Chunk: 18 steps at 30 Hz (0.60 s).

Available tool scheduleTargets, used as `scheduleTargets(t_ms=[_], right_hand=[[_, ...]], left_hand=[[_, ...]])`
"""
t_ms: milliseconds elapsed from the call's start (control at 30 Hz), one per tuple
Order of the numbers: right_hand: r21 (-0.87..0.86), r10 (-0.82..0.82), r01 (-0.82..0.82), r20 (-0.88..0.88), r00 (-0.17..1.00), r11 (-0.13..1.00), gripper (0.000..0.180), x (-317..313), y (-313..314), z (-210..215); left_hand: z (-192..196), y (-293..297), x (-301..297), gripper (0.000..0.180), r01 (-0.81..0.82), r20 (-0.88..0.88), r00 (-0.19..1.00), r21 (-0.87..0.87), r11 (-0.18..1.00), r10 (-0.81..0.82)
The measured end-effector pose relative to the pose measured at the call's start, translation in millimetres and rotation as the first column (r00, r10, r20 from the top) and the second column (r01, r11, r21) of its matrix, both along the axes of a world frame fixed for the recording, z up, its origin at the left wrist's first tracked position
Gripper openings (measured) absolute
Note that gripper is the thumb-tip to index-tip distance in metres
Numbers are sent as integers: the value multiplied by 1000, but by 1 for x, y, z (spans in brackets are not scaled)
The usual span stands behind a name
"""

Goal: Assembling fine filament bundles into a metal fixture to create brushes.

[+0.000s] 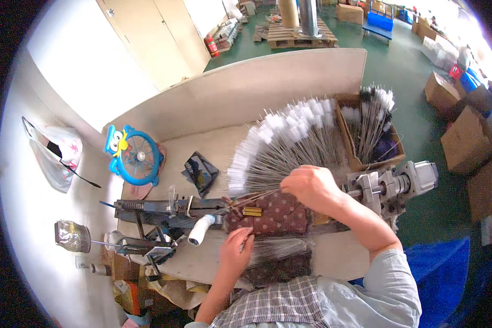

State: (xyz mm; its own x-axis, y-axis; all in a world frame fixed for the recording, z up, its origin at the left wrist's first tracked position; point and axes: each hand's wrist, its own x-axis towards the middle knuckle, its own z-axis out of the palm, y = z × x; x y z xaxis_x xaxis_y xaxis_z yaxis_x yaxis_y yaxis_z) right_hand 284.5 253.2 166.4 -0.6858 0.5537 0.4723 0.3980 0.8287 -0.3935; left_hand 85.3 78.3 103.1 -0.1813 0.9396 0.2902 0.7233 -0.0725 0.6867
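Thin, straight, pale-grey wires [257, 195], bunched close together and slightly blurred; slanting down to the left from the right hand [311, 186], just above the upper edge of a maroon cloth [281, 220] with pale dots; pinched at the right-hand end between narrowly closed fingers, with the knuckles turned up. Near the lower left edge of the cloth, the left hand [235, 251], with fingers curled and tips close together; cannot tell about a hold on anything there, for the small size and blur. On the cloth, a small yellow block [252, 211], short and shiny; below, beside the left hand, more loose pale strands [279, 250], lying roughly side by side.

Beyond the hands, a broad fan of wire brushes [290, 136], with grey stems gathered toward the cloth and white, fluffy ends spread outward; to the right, a cardboard box [385, 160] with further brushes [369, 117] standing in it, white at the tips. Right of the cloth, a grey metal machine [380, 186]; left of it, a white curved handle [201, 229] and a dark metal frame [161, 218].

Farther back on the pale counter [213, 143], a dark flat packet [200, 172] and a round blue fan [139, 158]; on the wall at left, a hanging plastic bag [57, 158].
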Motion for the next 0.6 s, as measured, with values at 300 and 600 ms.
scheduleTargets(t_ms=[300,600], right_hand=[[-323,-103,234,374,922,917,16,47,-4,6],[-230,190,-165,88,978,959,15,-40,-13,6]], left_hand=[[-14,-19,-10,17,-127,151,978,-131,983,146],[-4,-7,9,18,-58,160,985,-76,995,69]])
